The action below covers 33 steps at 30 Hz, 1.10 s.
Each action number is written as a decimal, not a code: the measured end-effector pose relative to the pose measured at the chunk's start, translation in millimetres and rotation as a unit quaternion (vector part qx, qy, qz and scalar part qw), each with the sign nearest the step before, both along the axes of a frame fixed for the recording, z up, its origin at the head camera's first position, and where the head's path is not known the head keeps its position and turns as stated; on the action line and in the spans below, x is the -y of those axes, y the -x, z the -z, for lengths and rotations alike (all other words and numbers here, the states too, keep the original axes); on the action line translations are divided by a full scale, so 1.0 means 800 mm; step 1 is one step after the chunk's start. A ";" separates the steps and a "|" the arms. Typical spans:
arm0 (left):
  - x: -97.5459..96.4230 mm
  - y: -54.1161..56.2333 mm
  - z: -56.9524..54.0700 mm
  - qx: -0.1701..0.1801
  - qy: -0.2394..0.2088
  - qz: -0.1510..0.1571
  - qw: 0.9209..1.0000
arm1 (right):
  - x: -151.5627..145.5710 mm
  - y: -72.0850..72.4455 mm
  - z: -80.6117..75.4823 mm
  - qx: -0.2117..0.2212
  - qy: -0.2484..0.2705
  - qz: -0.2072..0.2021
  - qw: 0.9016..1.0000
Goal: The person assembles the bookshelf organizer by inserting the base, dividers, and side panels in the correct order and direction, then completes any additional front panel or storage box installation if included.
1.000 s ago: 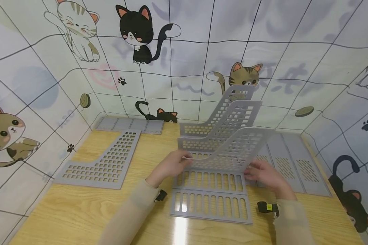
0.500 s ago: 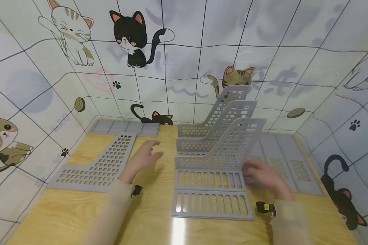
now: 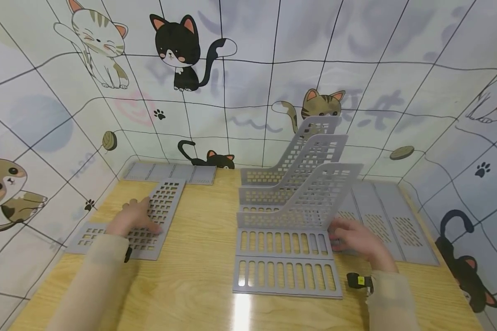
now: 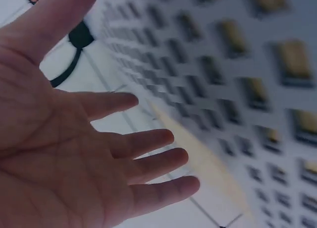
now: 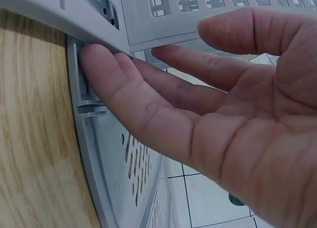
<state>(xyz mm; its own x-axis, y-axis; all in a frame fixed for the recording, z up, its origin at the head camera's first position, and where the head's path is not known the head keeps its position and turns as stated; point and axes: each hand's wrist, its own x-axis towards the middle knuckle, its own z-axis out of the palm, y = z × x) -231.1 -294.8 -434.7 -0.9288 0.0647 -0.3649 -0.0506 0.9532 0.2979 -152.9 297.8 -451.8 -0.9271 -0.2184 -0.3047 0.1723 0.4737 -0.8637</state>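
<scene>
My left hand [image 3: 134,218] is over a flat, loose grey lattice side panel [image 3: 167,197] on the left of the table. In the left wrist view its fingers are straight and spread beside the panel's holes. My right hand [image 3: 354,236] touches the lower right corner where the front upright side panel [image 3: 290,216] meets the slotted grey base [image 3: 284,259]. In the right wrist view, the right fingertips [image 5: 99,59] reach under that corner, and the thumb lies near the upright panel's lower edge. Two more upright panels stand behind the front one.
Grey ribbed panels [image 3: 401,211] with slanted slots lie on the wooden table [image 3: 194,285] at the right. A narrow grey panel strip [image 3: 170,173] lies at the back left. A cat-print backdrop [image 3: 248,78] surrounds the table.
My left hand has let go of the front upright panel's left side and moved left, onto the loose lattice panel. The right hand has stayed at the corner.
</scene>
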 end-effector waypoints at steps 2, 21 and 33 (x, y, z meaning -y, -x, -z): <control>0.008 0.000 0.007 0.010 0.000 -0.006 1.000 | 0.000 0.000 0.000 0.003 0.002 0.001 1.000; -0.036 0.023 -0.009 -0.202 -0.133 -0.033 0.970 | -0.001 0.000 0.006 -0.013 0.003 -0.003 1.000; -0.109 -0.041 -0.056 -0.294 -0.364 0.180 0.865 | -0.003 0.004 0.005 -0.012 0.005 -0.003 1.000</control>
